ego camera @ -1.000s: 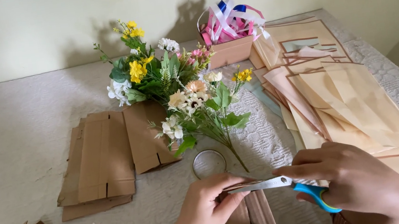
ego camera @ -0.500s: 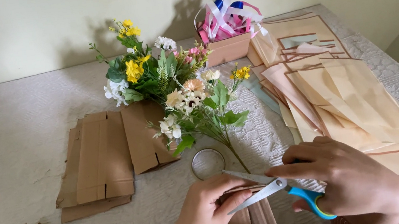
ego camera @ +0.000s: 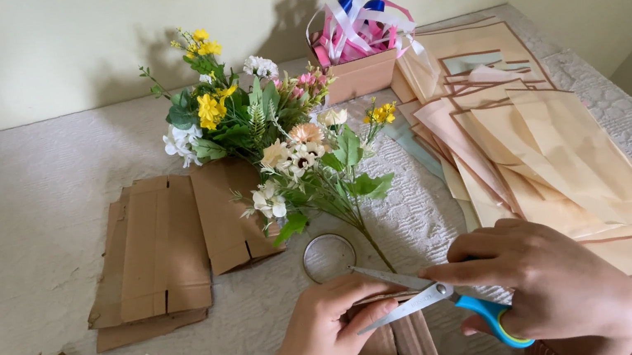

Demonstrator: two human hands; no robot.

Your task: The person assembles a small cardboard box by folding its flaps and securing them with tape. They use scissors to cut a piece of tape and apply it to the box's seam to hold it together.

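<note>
While the scissors (ego camera: 421,297) have opened their blades since a moment ago, the right hand (ego camera: 549,284) grips their blue handles and the left hand (ego camera: 331,334) clamps the folded cardboard piece (ego camera: 396,349) near the counter's (ego camera: 9,248) front edge. A flower stem (ego camera: 371,240) and tape roll (ego camera: 329,256) crowd just beyond.

Two bare hands, no sleeves, no rings

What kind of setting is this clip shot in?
Probably a home craft table: flat cardboard pieces, artificial flowers and a box of ribbons on a cloth-covered table, with scissors in the right hand.
</note>
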